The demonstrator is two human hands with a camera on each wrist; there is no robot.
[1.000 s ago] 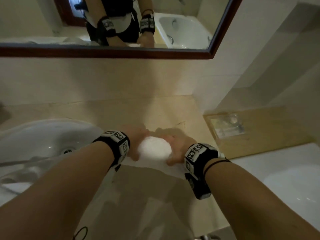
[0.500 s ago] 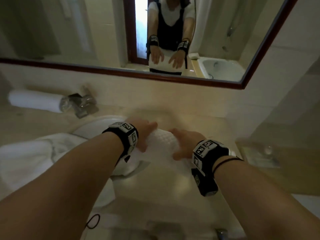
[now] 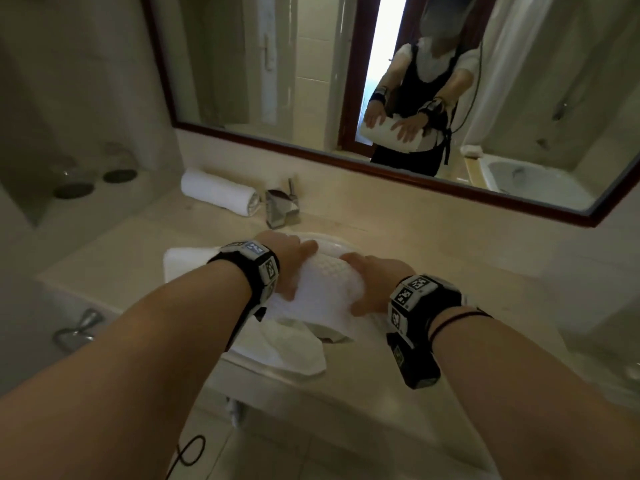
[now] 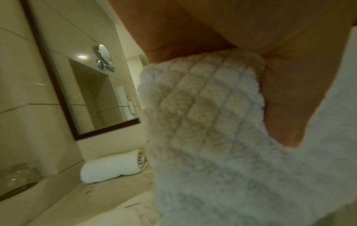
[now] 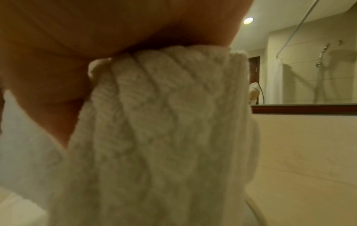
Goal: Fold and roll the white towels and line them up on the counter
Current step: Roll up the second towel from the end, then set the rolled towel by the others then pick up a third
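Observation:
A rolled white waffle towel [image 3: 325, 289] is held in the air over the sink, gripped at both ends. My left hand [image 3: 287, 261] wraps its left end, fingers on top and thumb below. My right hand [image 3: 374, 282] clasps the right end the same way. The wrist views show the roll close up [image 4: 212, 137] [image 5: 164, 130] under each palm [image 4: 280, 76] [image 5: 58, 53]. A finished rolled towel [image 3: 218, 195] [image 4: 112, 166] lies on the counter [image 3: 450, 258] at the back, left of the faucet [image 3: 280, 206].
Loose white towels [image 3: 291, 344] lie crumpled in the sink [image 3: 332, 244] under the roll, and another [image 3: 183, 261] sits at its left edge. Glass jars [image 3: 72, 178] stand in a wall niche at left. A framed mirror [image 3: 277, 81] hangs above the counter.
Both hands lifted the roll off the counter right of the sink and carried it left, over the basin. My head tilted up, bringing the faucet and the finished roll into view.

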